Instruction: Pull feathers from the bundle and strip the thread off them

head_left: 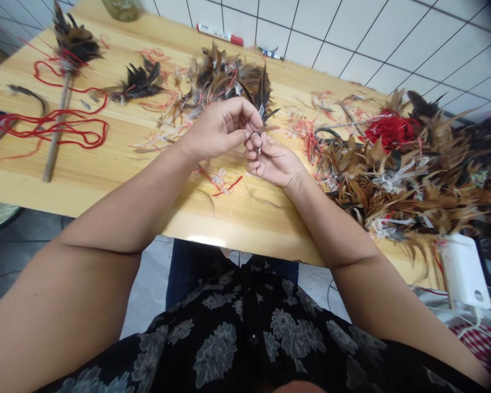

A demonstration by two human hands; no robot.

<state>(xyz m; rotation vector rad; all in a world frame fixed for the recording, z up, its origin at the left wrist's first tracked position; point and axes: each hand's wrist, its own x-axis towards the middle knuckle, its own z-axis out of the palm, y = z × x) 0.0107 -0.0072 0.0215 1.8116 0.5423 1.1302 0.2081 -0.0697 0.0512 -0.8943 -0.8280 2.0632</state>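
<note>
My left hand (228, 126) and my right hand (276, 162) meet above the middle of the wooden table (237, 215). The fingertips of both are pinched together around something small and thin, too small to make out. Dark feather tips (265, 95) show just behind the left fingers; whether they belong to what is held, I cannot tell. Behind my hands lies a pile of brown and black feathers (215, 73). On the table below them are red and clear scraps of tie (220, 181).
At left lie a feather-topped stick (59, 125), loops of red cord (94, 134) and a black feather bunch (141, 82). A large brown feather heap (384, 185) with a red string bundle (393, 131) covers the right side. Markers (220, 34) lie by the tiled wall; a white device (466, 270) sits at the right edge.
</note>
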